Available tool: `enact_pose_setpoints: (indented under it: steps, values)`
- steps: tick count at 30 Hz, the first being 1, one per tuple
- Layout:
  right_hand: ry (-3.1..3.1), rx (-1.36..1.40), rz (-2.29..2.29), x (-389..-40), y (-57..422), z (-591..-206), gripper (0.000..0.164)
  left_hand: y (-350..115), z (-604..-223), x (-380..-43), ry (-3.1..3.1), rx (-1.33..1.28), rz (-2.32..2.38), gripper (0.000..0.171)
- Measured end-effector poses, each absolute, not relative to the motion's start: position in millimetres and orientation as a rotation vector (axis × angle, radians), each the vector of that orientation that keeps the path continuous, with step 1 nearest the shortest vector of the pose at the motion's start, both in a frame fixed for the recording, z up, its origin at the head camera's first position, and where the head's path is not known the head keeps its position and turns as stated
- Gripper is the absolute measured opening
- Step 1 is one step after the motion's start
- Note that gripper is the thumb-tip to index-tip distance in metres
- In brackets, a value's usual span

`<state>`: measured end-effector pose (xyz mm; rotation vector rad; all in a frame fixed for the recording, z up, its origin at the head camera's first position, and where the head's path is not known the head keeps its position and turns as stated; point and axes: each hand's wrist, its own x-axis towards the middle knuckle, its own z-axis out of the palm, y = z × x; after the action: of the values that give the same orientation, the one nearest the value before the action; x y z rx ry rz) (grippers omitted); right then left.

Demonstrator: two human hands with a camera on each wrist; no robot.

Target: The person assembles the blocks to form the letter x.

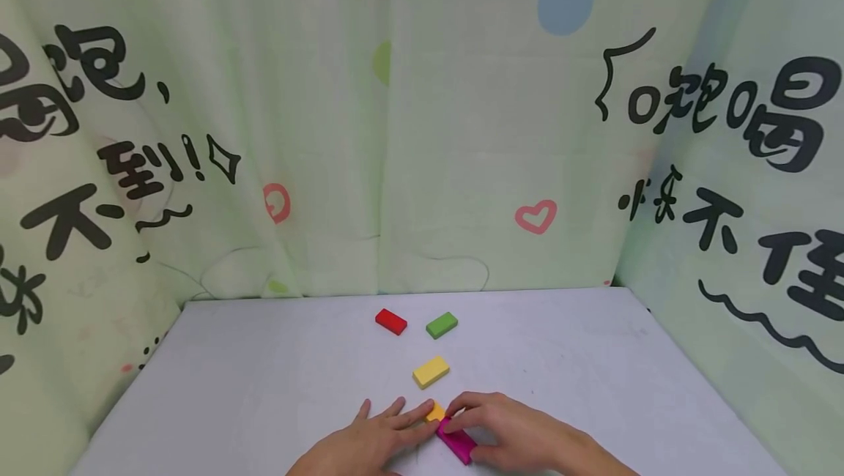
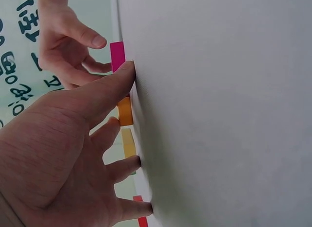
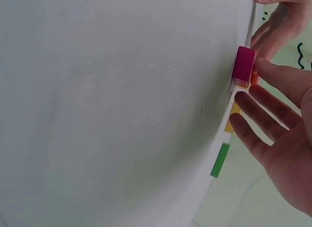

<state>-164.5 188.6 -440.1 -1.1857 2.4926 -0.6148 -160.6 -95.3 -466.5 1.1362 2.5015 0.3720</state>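
Observation:
A magenta block (image 1: 456,443) lies on the table, its far end against or very near an orange block (image 1: 436,412). Spread out on the left side of the two blocks, my left hand (image 1: 365,441) has fingertips right at the orange block and at the magenta block's far end. In the left wrist view its thumb overlaps the magenta block. My right hand (image 1: 511,428) arches over the magenta block from the right, index fingertip at its far part and thumb by its near end. In the left wrist view a gap shows between that thumb and the block.
Beyond the hands, a yellow block (image 1: 431,372) lies on the white table (image 1: 264,366). Farther back are a red block (image 1: 391,321) and a green block (image 1: 442,325). Printed curtains (image 1: 455,132) hang behind the table and along both sides.

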Motion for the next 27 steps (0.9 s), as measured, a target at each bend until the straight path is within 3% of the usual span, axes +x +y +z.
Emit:
enact_pose_setpoints:
  steps: [6,12,20,27]
  values:
    - [2.511,-1.164,-0.539,-164,193,-439,0.051,-96,-464,-158,2.502,1.145,0.356,0.083]
    - [2.514,-1.263,-0.424,-164,200,-445,0.056,-104,-462,-155,2.571,1.187,0.356,0.072]
    - [2.522,-1.366,-0.324,-159,202,-455,0.056,-107,-460,-161,2.546,1.066,0.379,0.071]
    - [2.499,-1.3,-0.408,-158,203,-459,0.054,-110,-458,-165,2.575,1.039,0.375,0.074]
